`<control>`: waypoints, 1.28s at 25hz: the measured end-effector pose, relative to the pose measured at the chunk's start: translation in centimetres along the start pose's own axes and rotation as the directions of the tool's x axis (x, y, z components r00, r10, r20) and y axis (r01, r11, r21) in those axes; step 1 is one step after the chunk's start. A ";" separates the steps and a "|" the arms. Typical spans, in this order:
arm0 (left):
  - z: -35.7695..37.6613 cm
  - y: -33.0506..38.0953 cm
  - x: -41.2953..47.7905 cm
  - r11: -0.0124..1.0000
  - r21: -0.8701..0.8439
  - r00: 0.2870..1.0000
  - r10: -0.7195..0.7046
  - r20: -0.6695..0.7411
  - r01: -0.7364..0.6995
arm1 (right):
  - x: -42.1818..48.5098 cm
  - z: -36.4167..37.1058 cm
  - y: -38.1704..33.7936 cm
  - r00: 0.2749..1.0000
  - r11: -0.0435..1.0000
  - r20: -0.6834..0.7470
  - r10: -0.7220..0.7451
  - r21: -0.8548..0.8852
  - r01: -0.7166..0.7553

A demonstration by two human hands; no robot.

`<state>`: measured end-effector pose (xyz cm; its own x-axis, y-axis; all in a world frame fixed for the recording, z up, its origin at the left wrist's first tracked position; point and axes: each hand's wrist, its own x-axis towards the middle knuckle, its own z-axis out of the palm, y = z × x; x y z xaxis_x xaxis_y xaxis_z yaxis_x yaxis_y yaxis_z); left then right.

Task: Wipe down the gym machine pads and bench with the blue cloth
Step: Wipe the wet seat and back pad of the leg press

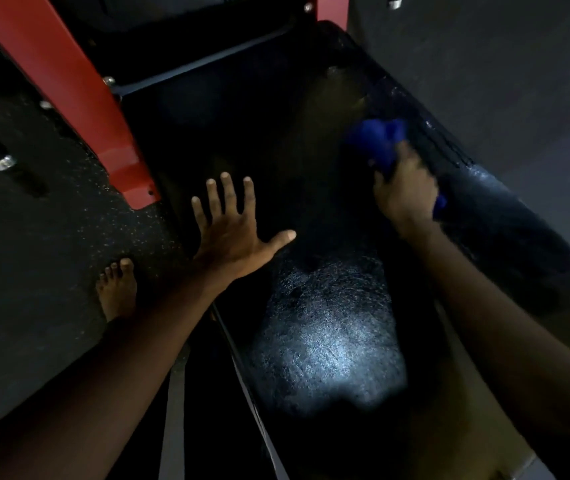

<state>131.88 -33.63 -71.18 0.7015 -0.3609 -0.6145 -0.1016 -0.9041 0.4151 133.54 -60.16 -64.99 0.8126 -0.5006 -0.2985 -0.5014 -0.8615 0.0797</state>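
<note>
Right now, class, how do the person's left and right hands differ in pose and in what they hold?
The left hand has its fingers spread straight; the right hand has them curled. The left hand holds nothing; the right hand grips the blue cloth. The left hand is by the left edge of the black pad, the right hand by its right edge. Both are bare.

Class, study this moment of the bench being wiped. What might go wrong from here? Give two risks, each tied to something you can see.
1. The blue cloth is bunched in the right hand at the right edge of the bench, so each pass probably covers little and strips may be missed.
2. The bare foot stands close to the corner of the red frame; a step forward might stub the toes.
</note>
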 end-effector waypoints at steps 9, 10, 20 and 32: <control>-1.1 -0.6 0.5 0.999 -0.044 1.000 0.016 -0.017 -0.017 | 2.7 3.9 -5.5 0.957 0.956 0.043 -0.288 0.072 0.285; -1.2 -1.0 0.6 0.999 -0.040 0.999 0.022 -0.030 -0.023 | 6.4 3.9 -5.8 0.984 0.982 0.013 -0.177 0.070 0.176; -3.6 -4.2 7.6 0.999 -0.037 0.998 0.018 0.060 -0.015 | 9.1 7.8 -18.8 0.783 0.803 0.181 -0.595 0.077 0.591; -4.9 -3.8 7.9 1.000 -0.013 0.986 0.017 0.165 -0.015 | 13.8 9.0 -25.2 0.676 0.740 0.341 -0.654 0.104 0.664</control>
<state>141.32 -31.94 -74.31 0.5735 -0.4088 -0.7099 -0.1023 -0.8956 0.4330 154.72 -44.59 -79.65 0.7757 0.2542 -0.5777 0.1378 -0.9615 -0.2379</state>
